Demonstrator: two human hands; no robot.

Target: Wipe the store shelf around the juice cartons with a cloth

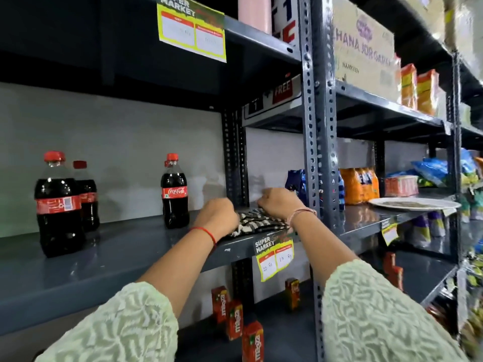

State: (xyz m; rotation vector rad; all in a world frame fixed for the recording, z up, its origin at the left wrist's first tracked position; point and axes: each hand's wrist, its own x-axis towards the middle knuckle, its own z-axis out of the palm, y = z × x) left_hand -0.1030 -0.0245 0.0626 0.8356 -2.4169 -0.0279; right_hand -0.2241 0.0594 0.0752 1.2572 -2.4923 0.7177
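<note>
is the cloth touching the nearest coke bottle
Apart. The head view shows bare grey shelf between the cloth and the coke bottle, with the left hand lying between them, on the cloth's left end.

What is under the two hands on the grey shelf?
A black-and-white patterned cloth lies bunched on the grey metal shelf, under the left hand and right hand. The hands hide part of the cloth and the fingers.
</note>
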